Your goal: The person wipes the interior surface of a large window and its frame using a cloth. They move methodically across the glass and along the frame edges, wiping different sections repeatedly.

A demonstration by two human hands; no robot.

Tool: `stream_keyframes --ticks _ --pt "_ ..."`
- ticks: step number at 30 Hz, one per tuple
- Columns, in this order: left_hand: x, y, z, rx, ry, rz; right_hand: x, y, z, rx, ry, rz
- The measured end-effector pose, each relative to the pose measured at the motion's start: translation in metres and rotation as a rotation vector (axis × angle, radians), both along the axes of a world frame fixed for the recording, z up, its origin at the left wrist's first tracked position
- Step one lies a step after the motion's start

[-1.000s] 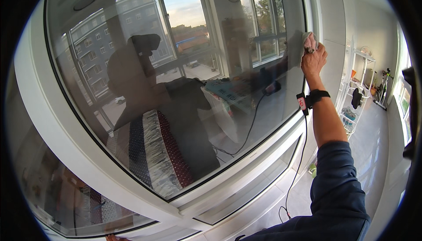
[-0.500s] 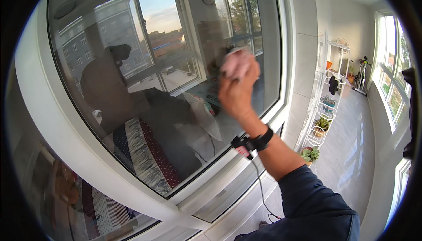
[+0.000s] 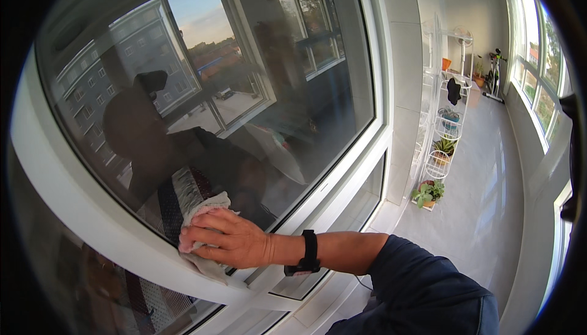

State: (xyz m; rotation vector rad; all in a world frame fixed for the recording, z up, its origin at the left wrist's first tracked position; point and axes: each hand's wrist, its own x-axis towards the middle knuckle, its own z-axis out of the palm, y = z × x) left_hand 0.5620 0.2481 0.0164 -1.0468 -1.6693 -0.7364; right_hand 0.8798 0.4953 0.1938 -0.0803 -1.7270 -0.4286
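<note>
My right hand (image 3: 229,237) presses a pale pink and beige cloth (image 3: 211,203) against the lower left part of a large window pane (image 3: 324,127). Its fingers curl over the cloth, part of which hangs across the white window frame (image 3: 147,246). A black band with a small device (image 3: 306,252) circles the right wrist, and a thin cable runs down from it. The glass reflects a dark figure, other windows and a building; striped bedding shows through it. My left hand is out of sight.
On the right, a white tiered stand (image 3: 449,127) holds several potted plants, with a leafy one (image 3: 429,193) at its near end. Beyond it stand a fan (image 3: 462,35) and an exercise bike (image 3: 494,75). Windows (image 3: 538,72) line the far right wall above a grey tiled floor (image 3: 477,213).
My right hand has swept the cloth from the pane's right side down to its lower left corner. The view has shifted slightly.
</note>
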Motion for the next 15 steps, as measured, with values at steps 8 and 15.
stream_keyframes --ticks 8,15 --pt "0.010 -0.002 0.002 -0.086 0.017 0.074 0.145 0.077 -0.004 0.013 0.123 -0.325" --pt "0.013 0.009 -0.003 -0.059 0.007 0.158 0.295 0.179 -0.013 -0.571 0.877 0.393"
